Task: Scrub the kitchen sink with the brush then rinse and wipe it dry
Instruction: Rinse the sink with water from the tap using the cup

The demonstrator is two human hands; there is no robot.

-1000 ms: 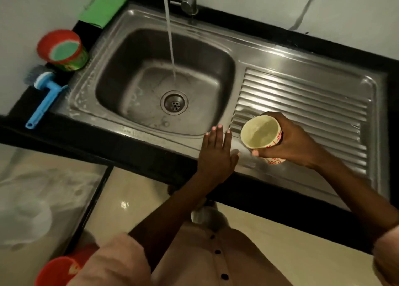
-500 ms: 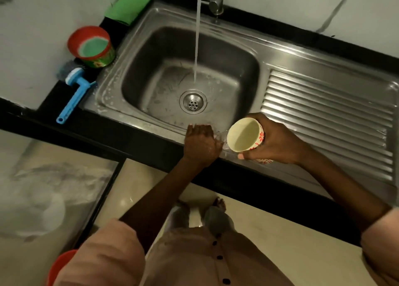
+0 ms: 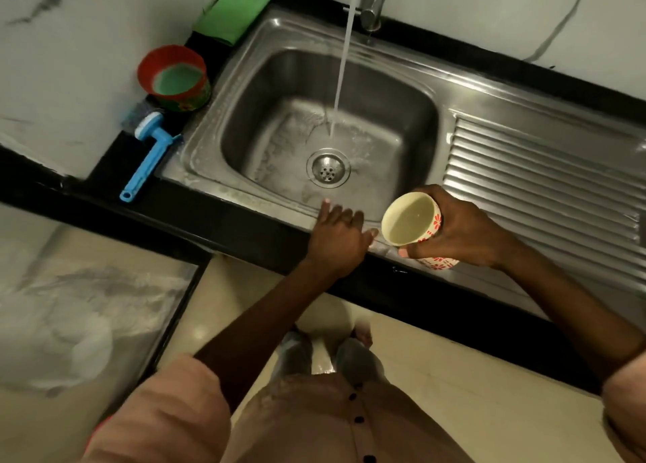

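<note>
The steel sink (image 3: 244, 88) has a wet basin with a round drain (image 3: 328, 168). Water runs from the tap (image 3: 373, 6) in a thin stream into the basin. My left hand (image 3: 337, 239) rests with straight fingers on the sink's front rim. My right hand (image 3: 461, 230) grips a cream cup (image 3: 410, 222) with red flowers, holding it above the front rim just right of the left hand. Pale water fills the cup. A blue-handled brush (image 3: 148, 155) lies on the black counter left of the sink. A green cloth (image 3: 232, 9) lies at the back left corner.
A red tub (image 3: 174, 78) with green contents stands on the counter beside the brush. The ribbed drainboard (image 3: 542, 183) extends to the right of the basin. White marbled wall surrounds the black counter (image 3: 209, 214). Tiled floor and my feet show below.
My left hand has slid left along the front rim, from the drainboard's edge to the front of the basin. My right hand has followed with the cup. The view has shifted.
</note>
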